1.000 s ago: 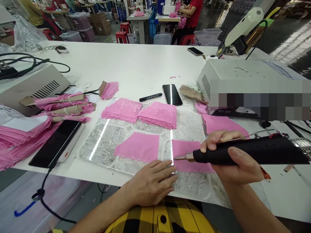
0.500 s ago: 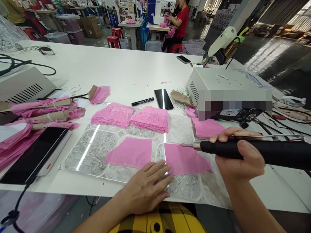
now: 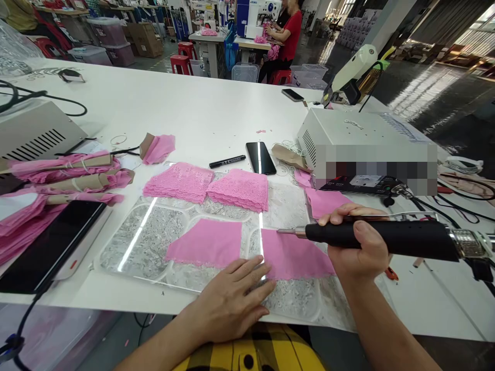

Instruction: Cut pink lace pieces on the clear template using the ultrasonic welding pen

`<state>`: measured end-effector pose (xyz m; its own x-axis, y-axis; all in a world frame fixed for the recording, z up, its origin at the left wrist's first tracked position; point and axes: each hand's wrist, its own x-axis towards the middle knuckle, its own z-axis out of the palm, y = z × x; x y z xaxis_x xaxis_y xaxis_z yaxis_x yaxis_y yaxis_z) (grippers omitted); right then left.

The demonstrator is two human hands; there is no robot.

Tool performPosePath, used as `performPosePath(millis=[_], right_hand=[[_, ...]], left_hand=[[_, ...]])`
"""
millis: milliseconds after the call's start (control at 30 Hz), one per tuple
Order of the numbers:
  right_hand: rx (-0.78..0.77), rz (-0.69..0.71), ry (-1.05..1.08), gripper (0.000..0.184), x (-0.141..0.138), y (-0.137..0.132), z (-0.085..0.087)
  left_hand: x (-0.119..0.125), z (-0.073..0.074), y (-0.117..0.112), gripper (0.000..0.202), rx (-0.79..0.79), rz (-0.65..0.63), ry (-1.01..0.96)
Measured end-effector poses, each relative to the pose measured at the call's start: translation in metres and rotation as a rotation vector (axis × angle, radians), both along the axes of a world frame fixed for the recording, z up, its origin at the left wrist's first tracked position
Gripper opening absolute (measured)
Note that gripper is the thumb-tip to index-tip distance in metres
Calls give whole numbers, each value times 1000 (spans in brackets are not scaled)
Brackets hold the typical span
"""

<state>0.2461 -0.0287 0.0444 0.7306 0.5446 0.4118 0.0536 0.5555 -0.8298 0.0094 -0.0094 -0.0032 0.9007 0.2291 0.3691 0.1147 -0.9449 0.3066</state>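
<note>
My right hand (image 3: 358, 242) is wrapped around a black corded handheld tool (image 3: 386, 239) with a slim metal tip. The tip points left, over the upper edge of the right pink fabric piece (image 3: 294, 257). My left hand (image 3: 240, 288) lies flat with fingers apart, its fingertips at the lower left corner of that piece. Left of it lies a second pink fabric piece (image 3: 209, 242), about its mirror shape. Both rest on a clear, scuffed plastic sheet (image 3: 143, 237). Behind them are two stacks of pink lace-like pieces, one left (image 3: 178, 181) and one right (image 3: 242, 189).
A grey metal box (image 3: 348, 126) with cables stands at the right, with more pink fabric (image 3: 327, 202) before it. Behind the stacks lie a marker (image 3: 227, 161) and a phone (image 3: 261, 157). Bundled pink fabric (image 3: 73, 172) and a large black-screened device (image 3: 58, 242) are at the left.
My right hand has shifted left with the tool, so its tip sits nearer the right piece's upper left corner. My left hand has stayed in place.
</note>
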Motion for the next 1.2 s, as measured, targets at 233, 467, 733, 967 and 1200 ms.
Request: performPosePath(millis=[233, 467, 733, 967, 1200], right_hand=[[4, -5, 4, 9, 5, 0, 2], [30, -153, 44, 10, 22, -8, 9], [10, -87, 19, 8, 16, -6, 3], [12, -104, 13, 6, 20, -8, 7], [34, -223, 13, 6, 37, -14, 8]], left_hand=[[-1, -1, 0, 35, 18, 8, 11], [-1, -2, 0, 33, 24, 7, -2], [-2, -3, 1, 36, 35, -14, 21], [-1, 0, 3, 33, 52, -23, 7], [0, 2, 4, 32, 50, -24, 3]])
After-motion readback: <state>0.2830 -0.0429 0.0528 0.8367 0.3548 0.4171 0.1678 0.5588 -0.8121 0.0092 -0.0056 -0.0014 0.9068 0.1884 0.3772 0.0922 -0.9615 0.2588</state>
